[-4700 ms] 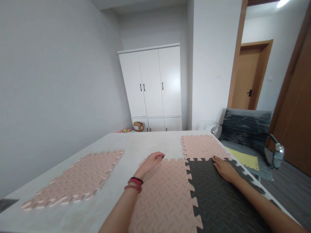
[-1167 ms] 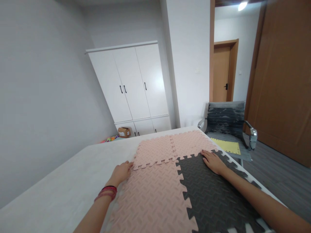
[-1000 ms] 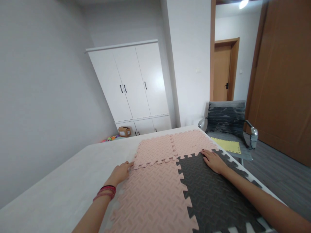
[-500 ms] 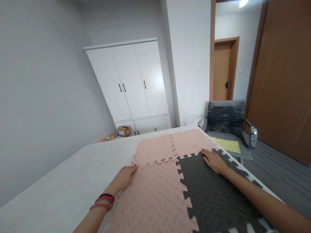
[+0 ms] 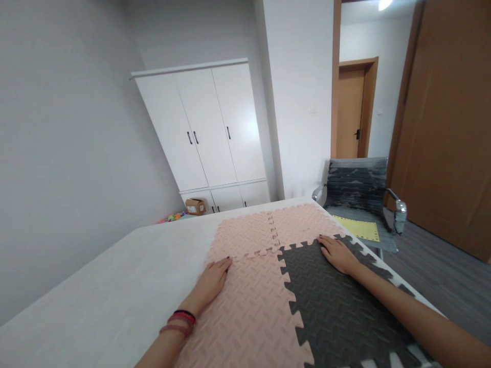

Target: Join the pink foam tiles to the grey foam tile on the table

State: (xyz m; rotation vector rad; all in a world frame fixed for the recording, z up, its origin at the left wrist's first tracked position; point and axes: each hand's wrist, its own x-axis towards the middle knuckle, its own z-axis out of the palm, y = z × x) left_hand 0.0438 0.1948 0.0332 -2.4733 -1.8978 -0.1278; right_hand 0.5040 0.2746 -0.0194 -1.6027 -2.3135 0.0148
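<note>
Four interlocking foam mats with a ribbed herringbone surface and toothed edges lie joined on the white table (image 5: 115, 286): a near pink mat (image 5: 245, 317), a dark grey mat (image 5: 337, 306) and two far pink mats (image 5: 245, 236) (just beyond the fingertips). The left hand (image 5: 210, 282) lies flat, fingers together, on the near pink mat's far edge. The right hand (image 5: 337, 254) rests flat, fingers slightly spread, on the grey mat's far corner, gripping nothing.

Four interlocked foam mats lie on the pale table (image 5: 95, 306): the near pink foam mat (image 5: 245, 317) left of the dark grey foam mat (image 5: 337, 306), two more behind. The grey office chair (image 5: 356, 194) stands beyond the table's right corner, the white cupboard (image 5: 207, 128) apparently farther back.
</note>
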